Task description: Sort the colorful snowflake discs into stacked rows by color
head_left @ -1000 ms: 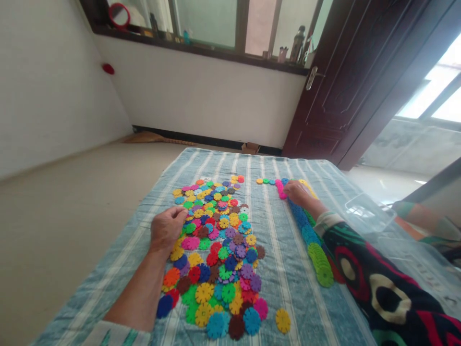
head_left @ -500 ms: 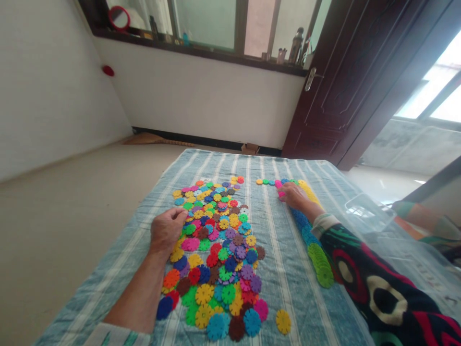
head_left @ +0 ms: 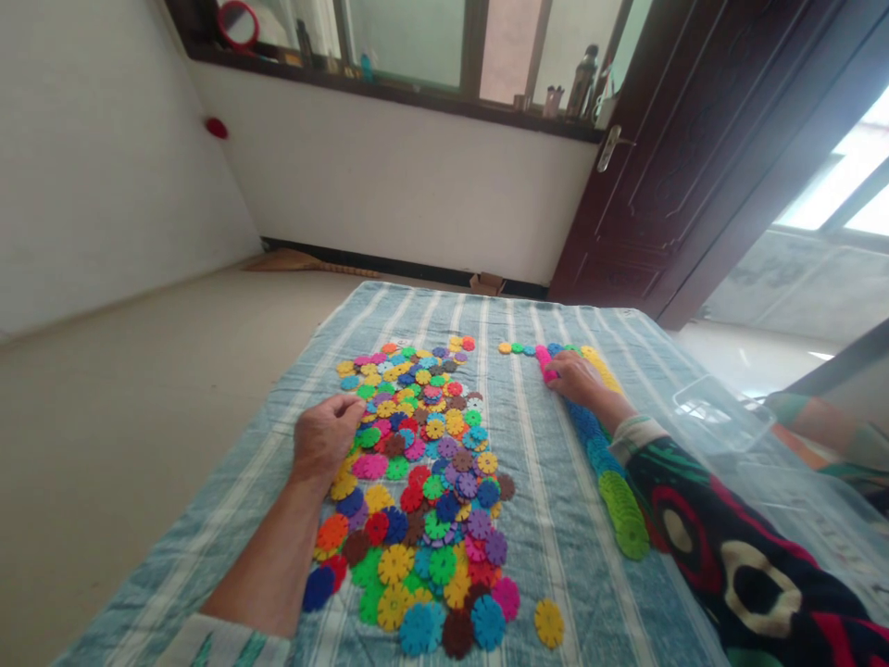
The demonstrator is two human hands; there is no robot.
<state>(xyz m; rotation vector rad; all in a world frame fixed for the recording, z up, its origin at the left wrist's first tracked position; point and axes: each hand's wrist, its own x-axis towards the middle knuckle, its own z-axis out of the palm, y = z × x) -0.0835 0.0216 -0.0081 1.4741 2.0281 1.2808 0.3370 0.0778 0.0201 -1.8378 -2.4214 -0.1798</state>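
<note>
Between five and six o'clock, counting from the middle of the view, a single yellow snowflake disc (head_left: 548, 623) is lying flat on the cloth-covered tabletop (head_left: 576, 556), apart from the rest. Toward six o'clock a loose, many-coloured pile of slotted snowflake discs (head_left: 423, 482) is spreading away from the near edge, its pieces overlapping. At four o'clock a lime-green row of discs (head_left: 623, 514) is overlapping like fallen coins, and a blue row (head_left: 584, 428) is continuing from its far end.

At eight o'clock the left hand (head_left: 325, 434) is resting on the pile's left edge. Its grip is closing thumb against forefinger; I cannot tell whether a disc is between them. Just past three o'clock the right hand (head_left: 580, 378) is reaching over the blue row, its fingertips touching a magenta row (head_left: 546, 361). That grip is bending inward, but whether it is grasping a disc I cannot tell. A yellow row (head_left: 603, 371) is running just behind this hand.

Farther right, at three o'clock, a clear plastic box (head_left: 729, 421) is sitting near the sleeve. Beyond the tabletop, a broom (head_left: 292, 261) is lying along the wall toward ten o'clock, and a dark-red panelled door (head_left: 694, 139) is standing at two.
</note>
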